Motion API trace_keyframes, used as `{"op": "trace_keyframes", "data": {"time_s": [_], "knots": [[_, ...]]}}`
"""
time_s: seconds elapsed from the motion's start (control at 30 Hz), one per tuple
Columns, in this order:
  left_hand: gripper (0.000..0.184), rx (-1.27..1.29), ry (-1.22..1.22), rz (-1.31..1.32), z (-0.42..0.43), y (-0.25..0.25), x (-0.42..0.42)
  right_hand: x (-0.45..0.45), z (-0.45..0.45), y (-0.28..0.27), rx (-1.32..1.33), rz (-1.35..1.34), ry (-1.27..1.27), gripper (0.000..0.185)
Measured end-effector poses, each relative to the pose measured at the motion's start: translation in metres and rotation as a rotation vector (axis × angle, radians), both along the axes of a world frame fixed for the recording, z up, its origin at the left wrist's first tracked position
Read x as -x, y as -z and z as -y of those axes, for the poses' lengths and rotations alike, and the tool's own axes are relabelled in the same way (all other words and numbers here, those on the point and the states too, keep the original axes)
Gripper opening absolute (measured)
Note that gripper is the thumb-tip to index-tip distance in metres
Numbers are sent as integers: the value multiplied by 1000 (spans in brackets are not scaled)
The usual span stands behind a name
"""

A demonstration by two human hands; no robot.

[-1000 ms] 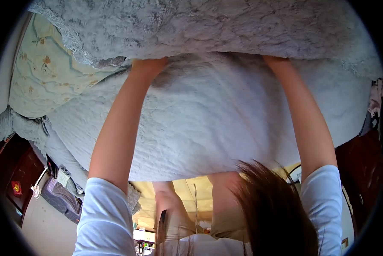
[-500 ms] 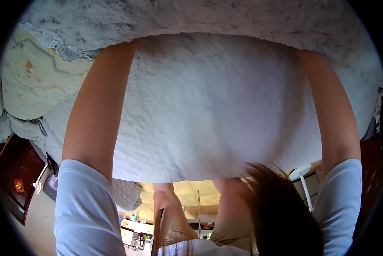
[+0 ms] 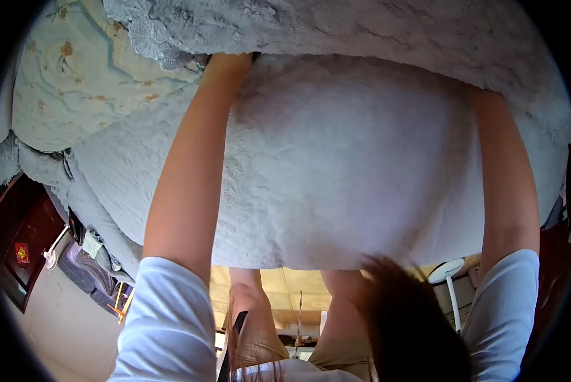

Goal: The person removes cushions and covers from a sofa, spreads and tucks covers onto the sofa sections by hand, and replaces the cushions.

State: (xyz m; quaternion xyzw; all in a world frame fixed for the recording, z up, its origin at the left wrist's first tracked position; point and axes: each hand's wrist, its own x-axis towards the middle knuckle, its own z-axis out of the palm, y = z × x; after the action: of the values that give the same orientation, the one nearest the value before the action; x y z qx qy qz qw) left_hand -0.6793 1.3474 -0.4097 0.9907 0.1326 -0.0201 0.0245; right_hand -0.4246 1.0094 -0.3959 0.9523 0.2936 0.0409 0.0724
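Note:
A grey plush cover with a lace-like trim lies folded across the top of the view. Beneath it spreads a pale blue-grey fuzzy sheet. My left hand goes under the cover's folded edge; the wrist shows and the fingers are hidden. My right forearm reaches under the same edge farther right, its hand wholly covered. Whether either hand grips the fabric cannot be made out. Left of my left arm lies a cream patterned quilt or pillow, partly under the trim.
My legs stand at the bed's near side, with dark hair hanging in front. Dark red furniture stands at the left. A white round-headed stand is at the lower right. Several bundled things lie lower left.
My left arm has moved right and inward, and more of its wrist shows. The cover's trimmed left corner has shifted right, baring more of the patterned fabric. My right arm has shifted slightly.

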Motion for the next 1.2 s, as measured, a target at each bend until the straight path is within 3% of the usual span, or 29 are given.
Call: {"op": "trace_keyframes", "data": {"time_s": [0.47,0.7,0.8,0.87,0.93,1.0,1.03,1.1,1.2], "knots": [[48,39,-10,-114,-58,23,-11,-7,-7,17,-32,7,-34,51],[47,33,-67,-177,-64,30,5,111,-41,-27,-467,-200,43,52],[47,0,-70,-183,-60,28,17,145,1,-39,-352,-125,210,55],[47,-63,-49,-141,-44,20,28,133,58,-36,-175,-2,326,60],[47,-96,52,-52,-5,10,53,107,106,-31,-228,100,310,63],[47,-82,361,58,64,-7,76,79,119,-45,-222,-145,404,62],[48,475,-20,62,122,-40,66,66,119,-47,-218,-267,444,62],[49,229,-79,-224,179,-67,57,57,116,-32,-116,-226,435,59],[49,22,40,95,182,-48,50,20,136,22,88,55,208,58]]}}
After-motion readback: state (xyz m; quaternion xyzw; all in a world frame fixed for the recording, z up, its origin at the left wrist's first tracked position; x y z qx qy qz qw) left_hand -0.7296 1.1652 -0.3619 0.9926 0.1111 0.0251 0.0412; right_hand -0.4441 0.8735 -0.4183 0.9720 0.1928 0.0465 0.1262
